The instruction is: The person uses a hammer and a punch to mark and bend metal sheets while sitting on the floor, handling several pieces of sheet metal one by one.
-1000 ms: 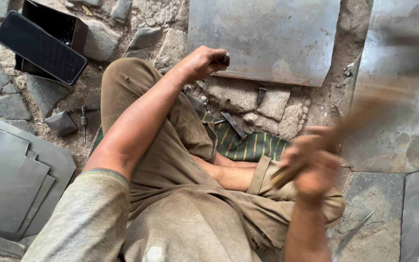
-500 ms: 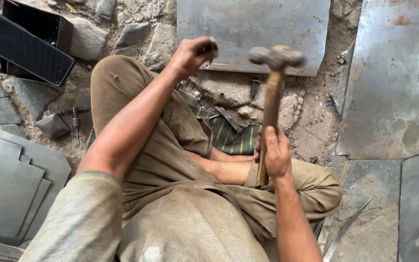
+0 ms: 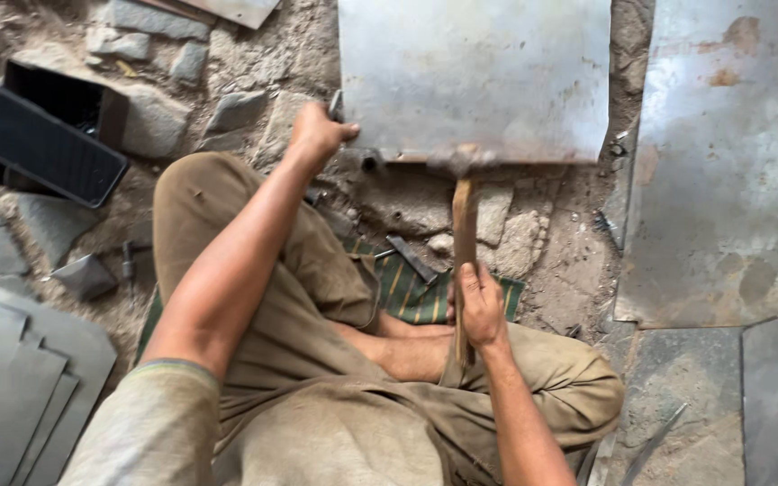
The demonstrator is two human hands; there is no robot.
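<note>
A person seated cross-legged on stony ground closes the right hand around a wooden-handled hammer — its head on the near edge of a grey metal sheet — while the left hand pinches the sheet's lower-left corner.

**Soft, even daylight with slight motion blur**

Diffuse daylight falls from above, casting only faint shadows. The metal sheet shows a dull, pale sheen without harsh glare. The hammer head is slightly smeared; the picture's corners look softer.
</note>
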